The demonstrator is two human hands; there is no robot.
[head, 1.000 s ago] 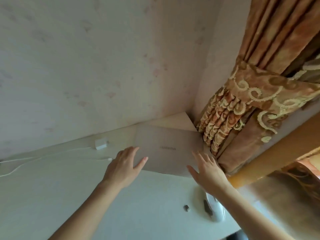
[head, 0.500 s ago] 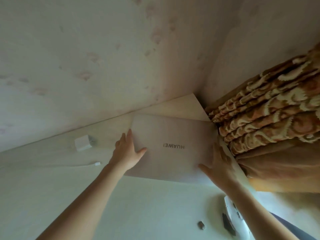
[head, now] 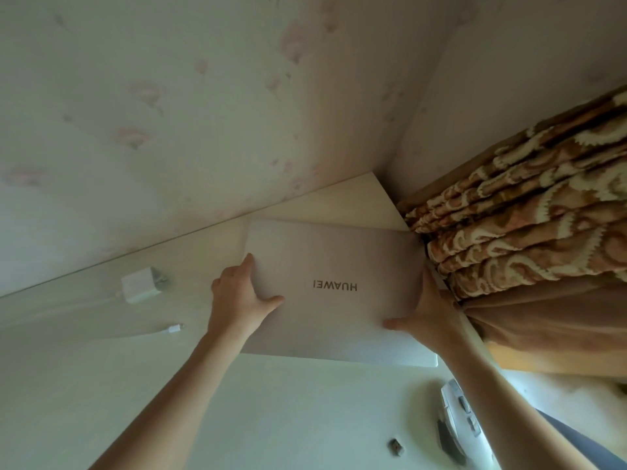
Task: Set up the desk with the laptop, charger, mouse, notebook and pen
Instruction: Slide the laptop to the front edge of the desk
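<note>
A closed silver laptop (head: 339,259) with a HUAWEI logo lies at the far right corner of the white desk (head: 271,418). My left hand (head: 241,300) grips its left edge, thumb on the lid. My right hand (head: 424,313) holds its right edge beside the curtain. A white charger block (head: 140,284) sits to the left near the wall, its cable running left, and a cable plug (head: 174,329) lies in front of it. A white mouse (head: 458,422) rests at the desk's right edge, under my right forearm. No notebook or pen is in view.
A patterned orange-brown curtain (head: 529,239) hangs close against the desk's right side. Pale wallpapered walls (head: 203,113) meet at the corner behind the laptop. A small dark object (head: 395,447) lies on the desk near the mouse.
Both hands went from hovering over the laptop to gripping its left and right edges. The camera has moved closer and tilted down toward the desk.
</note>
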